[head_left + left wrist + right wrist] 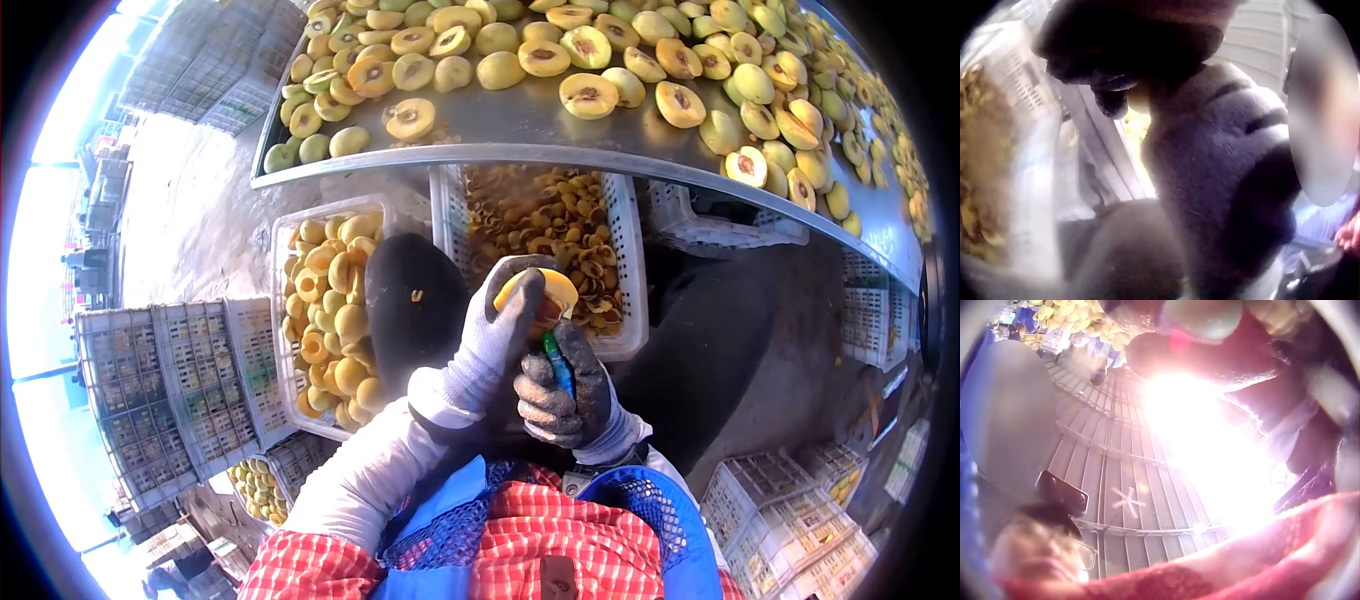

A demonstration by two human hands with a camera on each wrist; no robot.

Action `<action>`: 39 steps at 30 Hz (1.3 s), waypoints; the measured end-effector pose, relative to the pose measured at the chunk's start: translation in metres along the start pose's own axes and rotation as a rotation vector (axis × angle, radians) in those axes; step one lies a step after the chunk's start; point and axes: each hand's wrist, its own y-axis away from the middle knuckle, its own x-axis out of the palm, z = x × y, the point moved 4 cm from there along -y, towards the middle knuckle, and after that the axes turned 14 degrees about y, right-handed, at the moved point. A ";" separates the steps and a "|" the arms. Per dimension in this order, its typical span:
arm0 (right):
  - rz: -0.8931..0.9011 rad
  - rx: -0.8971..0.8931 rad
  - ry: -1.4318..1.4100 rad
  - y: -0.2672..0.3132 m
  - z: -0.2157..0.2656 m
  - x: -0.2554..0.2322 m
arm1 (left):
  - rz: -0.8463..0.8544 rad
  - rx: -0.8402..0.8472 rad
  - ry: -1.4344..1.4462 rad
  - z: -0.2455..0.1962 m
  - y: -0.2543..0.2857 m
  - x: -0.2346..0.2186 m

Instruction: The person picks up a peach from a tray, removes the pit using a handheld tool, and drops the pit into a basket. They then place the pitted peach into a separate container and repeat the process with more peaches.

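Observation:
In the head view my gloved left hand [490, 325] holds a yellow peach half [560, 288], fingers and thumb around its sides, with the reddish-brown pit area turned toward my right hand. My gloved right hand [572, 398] grips a small knife with a green and blue handle [560, 368]. Its short metal tip is right at the fruit's edge. Both hands are over a white crate [628, 265] of brownish-yellow scraps between the knees. The left wrist view shows mainly a pale glove [1210, 144] in shadow; glare washes out the right wrist view.
A metal table [480, 125] ahead bears many halved peaches, its raised edge toward me. To the left stands a white crate [283, 310] full of hollowed halves. Stacked crates [165, 385] rise farther left, and more crates [790, 515] stand at the lower right.

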 end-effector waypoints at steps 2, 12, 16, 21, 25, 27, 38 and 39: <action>0.079 0.089 -0.062 -0.005 -0.005 0.005 | 0.107 0.105 -0.279 -0.015 0.002 -0.014; 0.512 -0.039 -0.295 -0.023 -0.008 0.023 | -0.294 -0.056 0.356 0.022 0.017 -0.060; 0.330 -0.029 -0.264 -0.024 -0.005 -0.007 | -0.513 0.527 -0.236 -0.048 0.060 -0.145; 0.101 -0.013 -0.100 -0.023 0.004 -0.024 | -0.780 0.273 -1.383 -0.082 0.062 -0.236; 0.006 0.031 -0.050 -0.031 0.005 -0.039 | -0.353 0.680 -1.079 -0.133 -0.055 -0.115; -0.130 0.037 0.017 -0.029 0.008 -0.047 | -0.379 0.619 -1.278 -0.149 -0.132 -0.109; -0.643 -0.485 0.790 -0.015 0.067 -0.008 | 0.114 0.321 -0.297 -0.098 -0.116 -0.020; -0.679 -0.350 1.017 -0.011 0.080 0.017 | 0.075 0.224 -0.242 -0.083 -0.095 -0.011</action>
